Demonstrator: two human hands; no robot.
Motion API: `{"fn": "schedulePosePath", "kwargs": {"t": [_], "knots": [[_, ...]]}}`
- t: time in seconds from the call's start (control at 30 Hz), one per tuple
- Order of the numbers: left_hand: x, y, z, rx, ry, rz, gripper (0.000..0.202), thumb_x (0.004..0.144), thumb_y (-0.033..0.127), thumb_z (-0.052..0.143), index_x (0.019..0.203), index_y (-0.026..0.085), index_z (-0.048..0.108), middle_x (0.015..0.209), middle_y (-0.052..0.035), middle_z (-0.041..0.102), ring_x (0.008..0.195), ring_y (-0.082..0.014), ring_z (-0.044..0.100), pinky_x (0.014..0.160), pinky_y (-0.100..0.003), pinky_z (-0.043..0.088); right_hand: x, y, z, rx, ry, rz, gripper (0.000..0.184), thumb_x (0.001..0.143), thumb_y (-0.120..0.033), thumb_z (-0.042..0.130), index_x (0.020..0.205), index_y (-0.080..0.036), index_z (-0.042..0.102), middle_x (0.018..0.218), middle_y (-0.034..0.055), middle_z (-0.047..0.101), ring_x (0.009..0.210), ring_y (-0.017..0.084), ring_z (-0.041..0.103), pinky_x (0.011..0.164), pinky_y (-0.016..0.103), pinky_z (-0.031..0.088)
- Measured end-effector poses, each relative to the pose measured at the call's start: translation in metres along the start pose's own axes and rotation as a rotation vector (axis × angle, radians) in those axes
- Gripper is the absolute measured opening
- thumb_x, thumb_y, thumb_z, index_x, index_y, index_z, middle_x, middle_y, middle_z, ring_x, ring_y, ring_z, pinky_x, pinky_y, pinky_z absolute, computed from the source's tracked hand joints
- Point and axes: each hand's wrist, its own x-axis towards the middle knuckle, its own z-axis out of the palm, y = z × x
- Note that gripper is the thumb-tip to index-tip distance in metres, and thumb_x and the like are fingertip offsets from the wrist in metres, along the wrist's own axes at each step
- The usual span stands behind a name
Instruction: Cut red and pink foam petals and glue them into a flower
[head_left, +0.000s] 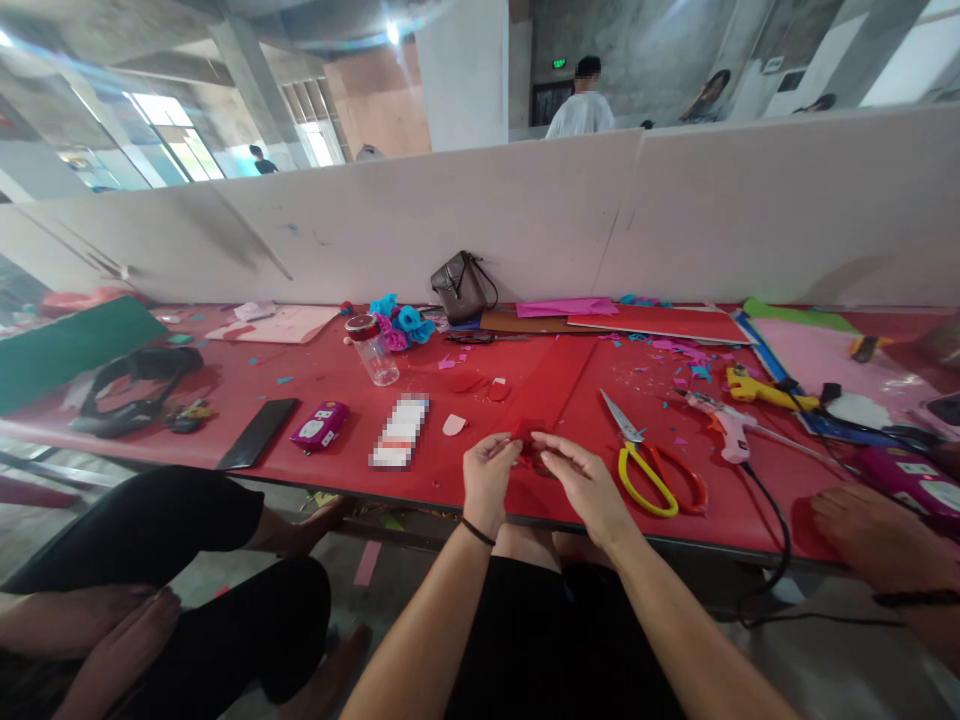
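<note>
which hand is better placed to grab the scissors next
Probably the right hand: it is nearer the scissors, which lie on its outer side. The left hand is farther away. Both hold a small red piece, so the right would first let go.

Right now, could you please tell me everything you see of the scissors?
The scissors lie flat on the red table, to the right of the right hand, tips pointing away and slightly left. The blades look metal and nearly closed; one large loop handle is yellow, the other red. No hand touches them.
</note>
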Motion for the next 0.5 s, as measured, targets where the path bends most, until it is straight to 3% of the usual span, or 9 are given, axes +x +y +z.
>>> {"fn": "schedulePosePath", "kwargs": {"t": [0.1, 0.27, 0.33, 0.4, 0.5], "knots": [[0.034, 0.011, -0.014, 0.138, 0.115, 0.040, 0.022, 0.066, 0.026, 0.070, 0.083, 0.012, 0.072, 0.073, -0.0053, 0.070, 0.063, -0.0145, 0.061, 0.063, -0.026, 0.047, -0.001, 0.018, -0.012, -0.298, 0.072, -0.140, 0.031, 0.081, -0.029, 0.053, 0.106, -0.020, 0.069, 0.099, 0.0086, 0.072, 0.086, 0.022, 0.068, 0.073, 0.035, 0.057], [0.108, 0.040, -0.030, 0.961, 0.300, 0.498, 0.026, 0.085, 0.023, 0.052, 0.101, 0.021, 0.072, 0.105, -0.0092, 0.069, 0.098, -0.0226, 0.060, 0.089, -0.034, 0.044, 0.001, 0.053, -0.030, -0.681, 0.209, -0.403, 0.028, 0.084, -0.020, 0.044, 0.097, -0.019, 0.068, 0.089, 0.0103, 0.072, 0.080, 0.023, 0.068, 0.073, 0.037, 0.055], [0.127, 0.042, -0.029, 1.262, 0.233, 0.553, 0.031, 0.089, 0.022, 0.045, 0.106, 0.023, 0.071, 0.109, -0.0108, 0.066, 0.105, -0.0246, 0.056, 0.091, -0.035, 0.042, 0.001, 0.061, -0.031, -0.731, 0.219, -0.456, 0.027, 0.084, -0.018, 0.043, 0.095, -0.019, 0.068, 0.085, 0.0097, 0.072, 0.076, 0.023, 0.068, 0.070, 0.035, 0.055], [0.137, 0.037, -0.025, 1.493, 0.097, 0.524, 0.035, 0.090, 0.019, 0.040, 0.103, 0.022, 0.072, 0.110, -0.0126, 0.064, 0.107, -0.0263, 0.055, 0.089, -0.037, 0.043, 0.000, 0.065, -0.031, -0.767, 0.223, -0.496, 0.027, 0.085, -0.017, 0.042, 0.095, -0.019, 0.067, 0.085, 0.0095, 0.072, 0.076, 0.023, 0.068, 0.069, 0.034, 0.055], [0.138, 0.024, -0.021, 1.668, -0.081, 0.449, 0.037, 0.088, 0.014, 0.038, 0.103, 0.021, 0.072, 0.109, -0.0136, 0.064, 0.106, -0.0269, 0.056, 0.085, -0.036, 0.044, -0.002, 0.065, -0.029, -0.797, 0.207, -0.510, 0.027, 0.084, -0.015, 0.043, 0.096, -0.018, 0.066, 0.085, 0.0089, 0.071, 0.077, 0.022, 0.068, 0.070, 0.033, 0.055]]}}
